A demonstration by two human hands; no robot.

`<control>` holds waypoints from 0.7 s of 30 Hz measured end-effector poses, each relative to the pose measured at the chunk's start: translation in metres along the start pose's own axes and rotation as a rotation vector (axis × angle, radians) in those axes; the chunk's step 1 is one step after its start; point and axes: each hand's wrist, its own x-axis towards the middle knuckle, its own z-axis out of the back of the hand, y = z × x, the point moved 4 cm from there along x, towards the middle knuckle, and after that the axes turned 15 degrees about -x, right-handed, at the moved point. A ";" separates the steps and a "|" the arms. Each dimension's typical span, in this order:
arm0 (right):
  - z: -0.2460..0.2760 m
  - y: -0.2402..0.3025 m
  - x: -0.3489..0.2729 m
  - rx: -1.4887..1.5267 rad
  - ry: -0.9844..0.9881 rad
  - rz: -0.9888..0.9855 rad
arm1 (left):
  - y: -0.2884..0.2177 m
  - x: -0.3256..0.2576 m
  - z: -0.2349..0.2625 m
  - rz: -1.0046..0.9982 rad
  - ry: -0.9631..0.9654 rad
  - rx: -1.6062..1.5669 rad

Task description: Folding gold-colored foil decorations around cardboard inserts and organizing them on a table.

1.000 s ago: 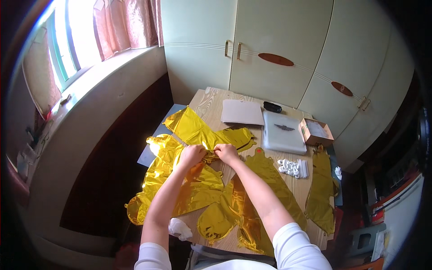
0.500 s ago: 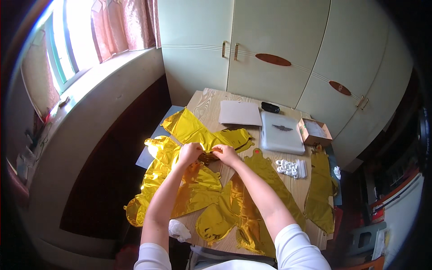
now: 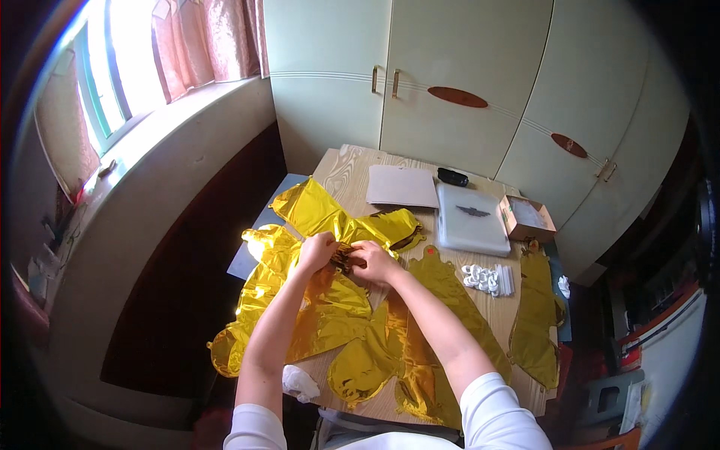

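Wrinkled, flat gold foil balloons [image 3: 259, 315] spread over the left and middle of the table. Above its centre, my left hand [image 3: 318, 252] pinches a gathered, dark-shining part of the foil. Facing it, my right hand [image 3: 372, 264] has its fingers curled on the same gathered foil, the fingertips partly hidden. Beyond the hands lies another stretch of gold foil [image 3: 309, 211], running toward the far left corner. Under my right forearm is a duller gold foil balloon [image 3: 454, 319] with a small red spot at its far tip.
At the right edge lies a long gold foil balloon [image 3: 534, 322]. White coils [image 3: 480, 279] sit beside pale thin sticks [image 3: 505, 280]. Farther back are grey-white sheets [image 3: 403, 186], a flat translucent case [image 3: 471, 221], a black object [image 3: 452, 177] and a small carton [image 3: 526, 217]. Crumpled white tissue [image 3: 300, 383] lies near me.
My right hand has turned and curled further over the gathered foil, which now shows bunched between the hands. My left hand has barely moved.
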 end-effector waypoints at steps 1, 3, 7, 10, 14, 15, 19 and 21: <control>0.003 0.006 -0.002 -0.035 -0.007 0.054 | 0.002 -0.001 0.000 -0.001 0.003 -0.008; 0.003 0.005 -0.004 -0.078 0.020 0.040 | -0.004 -0.001 -0.001 -0.002 0.015 -0.014; -0.007 -0.003 0.002 -0.042 0.048 -0.046 | -0.002 -0.002 -0.002 -0.004 0.021 0.018; -0.010 -0.010 0.008 0.025 0.030 -0.196 | 0.002 -0.001 -0.002 0.032 0.052 0.018; -0.012 -0.011 0.013 0.111 -0.007 -0.366 | 0.010 -0.002 0.001 0.012 0.069 -0.024; -0.012 -0.012 0.013 0.128 0.003 -0.402 | 0.010 -0.003 0.001 0.022 0.083 -0.032; -0.013 -0.015 0.014 0.158 0.041 -0.507 | 0.001 -0.007 0.003 0.081 0.139 -0.042; -0.015 -0.018 0.014 0.154 0.052 -0.527 | -0.010 -0.009 0.003 0.113 0.141 -0.045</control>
